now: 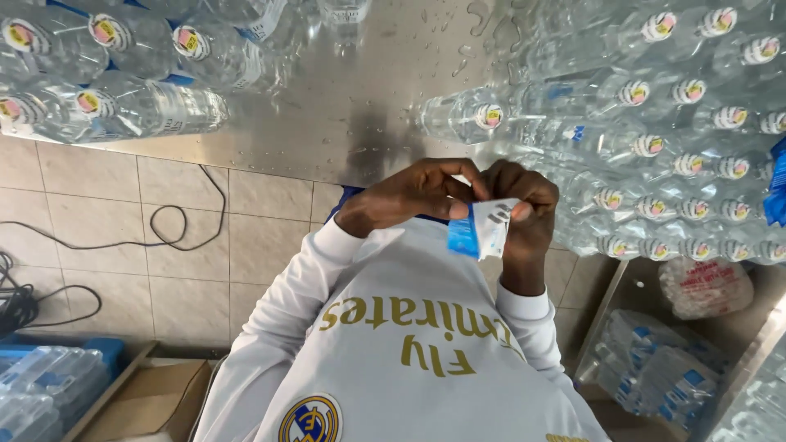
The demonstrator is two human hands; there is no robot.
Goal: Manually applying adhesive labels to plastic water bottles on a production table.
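Steel counter [360, 90] bearing clear water bottles [655, 147] lying on their sides. Below its edge, left hand [409, 195] and right hand [524, 209], held together, pinch a small blue-and-white label [483, 229] against the white shirt [393, 327].

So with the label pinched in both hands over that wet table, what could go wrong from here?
1. The table has water drops on it; if the blue and white label is set down there, it may get wet.
2. One bottle lies apart near the table's front edge, just above the hands; a knock could send it rolling off.
3. The left hand and right hand hold the label only by fingertips, so it might slip or tear.
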